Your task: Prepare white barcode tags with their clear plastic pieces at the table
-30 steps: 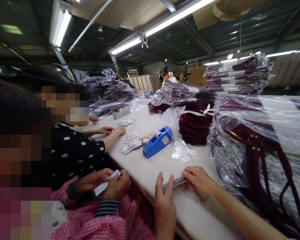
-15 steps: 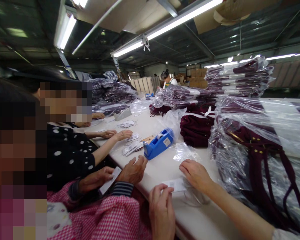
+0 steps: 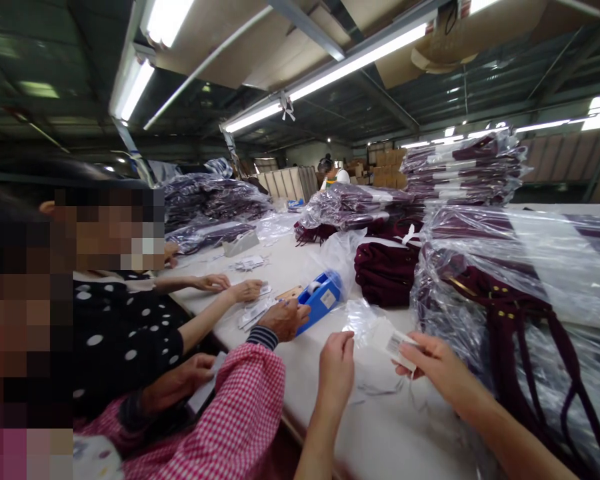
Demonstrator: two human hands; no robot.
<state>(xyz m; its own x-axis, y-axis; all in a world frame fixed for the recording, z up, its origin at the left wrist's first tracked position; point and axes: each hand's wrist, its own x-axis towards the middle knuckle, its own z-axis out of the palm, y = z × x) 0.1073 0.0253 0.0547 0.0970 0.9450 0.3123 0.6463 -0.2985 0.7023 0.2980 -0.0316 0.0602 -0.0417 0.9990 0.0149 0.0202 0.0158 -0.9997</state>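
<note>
My right hand [image 3: 437, 363] holds a white hang tag [image 3: 394, 343] with a printed barcode between thumb and fingers, raised over the white table [image 3: 360, 433]. A thin pale string hangs below that tag. To its left, my left hand [image 3: 336, 363] is raised, with fingers curled together in a pinch; whatever they may hold does not show. Thin strings [image 3: 380, 388] lie on the table between my hands. Just beyond them is crumpled clear plastic [image 3: 359, 315]. A blue tape dispenser [image 3: 323, 298] stands past my left hand, a co-worker's hand [image 3: 285, 319] touching its near end.
Co-workers sit along the left edge, one in a pink checked sleeve [image 3: 250, 387], one in a dotted top [image 3: 125, 327]. Loose tags [image 3: 253, 313] lie near them. Folded maroon garments [image 3: 385, 272] and plastic-wrapped stacks [image 3: 480, 233] crowd the right side, with dark straps hanging down.
My right hand has lifted the tag from the table. My left hand has moved up and forward, its fingers now curled. The checked-sleeve co-worker's hand has reached to the tape dispenser.
</note>
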